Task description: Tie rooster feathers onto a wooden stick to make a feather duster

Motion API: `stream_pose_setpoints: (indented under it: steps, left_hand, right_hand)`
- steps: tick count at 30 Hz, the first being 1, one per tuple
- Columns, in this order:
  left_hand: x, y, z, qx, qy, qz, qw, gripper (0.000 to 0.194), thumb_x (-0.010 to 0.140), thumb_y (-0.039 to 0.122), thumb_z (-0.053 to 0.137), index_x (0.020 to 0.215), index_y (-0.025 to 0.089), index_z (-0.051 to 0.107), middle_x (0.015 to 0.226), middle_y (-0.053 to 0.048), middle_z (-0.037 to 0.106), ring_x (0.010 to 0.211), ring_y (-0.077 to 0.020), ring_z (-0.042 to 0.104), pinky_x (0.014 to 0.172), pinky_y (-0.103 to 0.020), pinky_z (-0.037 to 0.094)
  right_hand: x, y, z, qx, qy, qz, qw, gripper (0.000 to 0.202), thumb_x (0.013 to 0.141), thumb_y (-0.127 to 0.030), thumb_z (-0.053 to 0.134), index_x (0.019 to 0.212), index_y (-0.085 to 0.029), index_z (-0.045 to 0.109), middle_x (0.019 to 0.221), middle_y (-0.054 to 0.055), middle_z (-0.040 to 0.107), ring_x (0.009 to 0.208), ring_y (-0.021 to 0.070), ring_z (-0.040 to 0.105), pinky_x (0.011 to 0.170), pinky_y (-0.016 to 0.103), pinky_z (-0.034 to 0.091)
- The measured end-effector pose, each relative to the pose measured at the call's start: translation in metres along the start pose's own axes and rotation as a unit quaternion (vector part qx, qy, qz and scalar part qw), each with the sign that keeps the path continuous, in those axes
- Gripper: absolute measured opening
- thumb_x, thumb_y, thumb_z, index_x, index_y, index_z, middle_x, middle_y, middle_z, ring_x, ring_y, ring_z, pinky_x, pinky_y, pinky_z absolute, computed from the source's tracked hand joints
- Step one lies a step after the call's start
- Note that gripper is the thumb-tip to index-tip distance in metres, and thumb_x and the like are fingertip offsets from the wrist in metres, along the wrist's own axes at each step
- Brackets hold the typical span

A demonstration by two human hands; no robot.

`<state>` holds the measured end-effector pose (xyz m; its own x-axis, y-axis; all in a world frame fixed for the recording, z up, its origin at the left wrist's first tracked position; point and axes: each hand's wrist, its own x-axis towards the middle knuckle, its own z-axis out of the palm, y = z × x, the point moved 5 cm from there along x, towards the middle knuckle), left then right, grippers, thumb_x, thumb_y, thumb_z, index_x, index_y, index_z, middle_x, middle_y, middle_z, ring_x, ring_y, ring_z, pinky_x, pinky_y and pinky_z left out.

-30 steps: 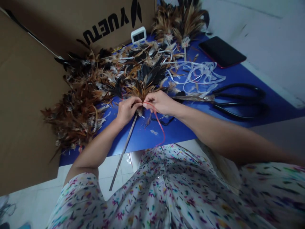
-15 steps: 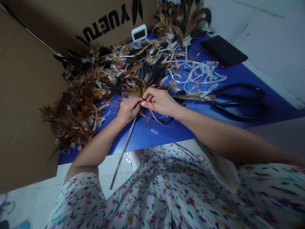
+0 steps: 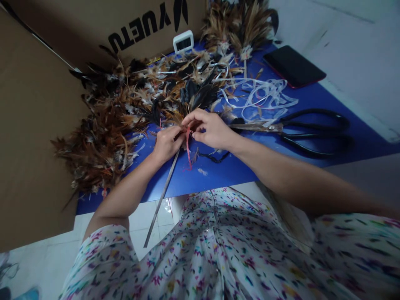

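My left hand is closed in a pinch around the upper end of a thin grey stick, where dark and brown feathers fan out above it. The stick slants down past the table's front edge. A narrow red ribbon hangs down between my two hands. At its upper part is my right hand, fingers bent over the binding point and thumb a little apart from the forefinger. Whether those fingers grip the ribbon or only touch it, I cannot tell.
Heaps of loose feathers cover the left and back of the blue table. Black-handled scissors, tangled white ribbon and a dark tablet lie right. A small white clock stands before the cardboard box.
The red ribbon's loose end has swung from the right to hang straight down. My right hand has shifted slightly and its thumb has come away from the left fingers.
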<state>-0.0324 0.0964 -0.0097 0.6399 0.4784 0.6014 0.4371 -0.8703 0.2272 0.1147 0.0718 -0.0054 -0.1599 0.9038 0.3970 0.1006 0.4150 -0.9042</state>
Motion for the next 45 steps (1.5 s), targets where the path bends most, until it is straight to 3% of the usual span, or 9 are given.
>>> stream_pose_setpoints:
  steps: [3,12,17,23,29,32,36,40,45]
  left_hand:
    - [0.000,-0.001,0.001,0.004,0.007,-0.005,1.000,0.021,0.091,0.029,0.057,0.081,0.015,0.069,0.069,-0.003,0.069,0.063,-0.0116,0.062,0.061,-0.023,0.044]
    - [0.003,0.004,-0.003,-0.005,0.012,-0.015,1.000,0.014,0.087,0.026,0.064,0.080,0.015,0.069,0.072,-0.003,0.071,0.061,-0.0106,0.063,0.060,-0.021,0.044]
    - [0.003,0.003,-0.004,-0.046,-0.005,-0.072,0.996,0.015,0.088,0.027,0.061,0.082,0.016,0.069,0.070,-0.001,0.071,0.059,-0.0090,0.060,0.059,-0.020,0.043]
    - [-0.003,-0.010,0.002,-0.144,-0.020,-0.183,0.972,0.020,0.087,0.037,0.063,0.083,0.018,0.066,0.072,0.001,0.071,0.060,-0.0096,0.061,0.059,-0.021,0.045]
    - [-0.009,-0.022,0.008,-0.208,-0.009,-0.215,0.954,0.029,0.083,0.046,0.067,0.079,0.018,0.063,0.070,0.001,0.068,0.060,-0.0100,0.061,0.057,-0.021,0.046]
    - [-0.008,-0.023,0.009,-0.237,-0.006,-0.233,0.943,0.032,0.080,0.049,0.069,0.079,0.017,0.062,0.066,0.002,0.066,0.057,-0.0089,0.059,0.054,-0.020,0.044]
    - [-0.008,-0.022,0.011,-0.278,-0.008,-0.251,0.927,0.035,0.077,0.051,0.071,0.080,0.017,0.062,0.068,0.001,0.067,0.057,-0.0089,0.060,0.056,-0.020,0.047]
    - [-0.010,-0.023,0.013,-0.282,-0.010,-0.258,0.924,0.036,0.077,0.052,0.071,0.082,0.018,0.061,0.071,0.000,0.068,0.059,-0.0104,0.063,0.057,-0.022,0.048]
    - [-0.008,-0.019,0.008,-0.227,-0.014,-0.228,0.947,0.034,0.080,0.051,0.069,0.081,0.018,0.062,0.078,-0.002,0.070,0.068,-0.0111,0.065,0.063,-0.022,0.050]
  right_hand:
    - [0.000,-0.005,0.001,-0.006,0.003,-0.042,0.999,0.008,0.077,-0.023,0.069,0.083,-0.018,0.070,0.096,0.005,0.067,0.086,0.0167,0.061,0.073,0.030,0.051]
    - [0.002,0.006,-0.003,0.228,0.069,0.087,0.967,0.043,0.082,-0.059,0.066,0.090,-0.017,0.067,0.079,0.003,0.068,0.078,0.0138,0.067,0.076,0.030,0.056]
    - [0.006,0.008,-0.009,0.260,0.104,0.077,0.957,0.039,0.083,-0.057,0.065,0.089,-0.018,0.063,0.067,-0.003,0.056,0.061,0.0081,0.057,0.068,0.025,0.054]
    - [0.008,0.008,-0.009,0.127,0.085,0.027,0.988,0.040,0.088,-0.056,0.059,0.083,-0.017,0.062,0.068,-0.002,0.052,0.055,0.0071,0.044,0.053,0.023,0.042]
    - [0.003,0.002,-0.005,-0.050,0.021,0.016,0.998,0.008,0.080,-0.022,0.063,0.083,-0.016,0.060,0.075,-0.001,0.056,0.063,0.0089,0.045,0.060,0.025,0.036]
    - [0.001,-0.001,-0.003,-0.080,-0.019,0.043,0.996,0.020,0.068,-0.012,0.068,0.084,-0.017,0.056,0.066,-0.005,0.050,0.058,0.0078,0.040,0.057,0.025,0.032]
    - [0.003,0.000,-0.004,0.020,-0.010,0.077,0.997,0.018,0.078,-0.031,0.067,0.080,-0.018,0.055,0.065,-0.003,0.053,0.057,0.0082,0.042,0.055,0.024,0.033]
    - [0.006,0.013,-0.004,0.074,0.005,0.135,0.988,0.047,0.092,-0.054,0.044,0.067,-0.017,0.058,0.056,0.000,0.052,0.049,0.0089,0.040,0.050,0.026,0.031]
    - [0.005,0.016,-0.004,-0.055,0.015,0.115,0.992,0.014,0.075,-0.026,0.065,0.067,-0.015,0.063,0.056,-0.002,0.053,0.052,0.0080,0.042,0.053,0.025,0.032]
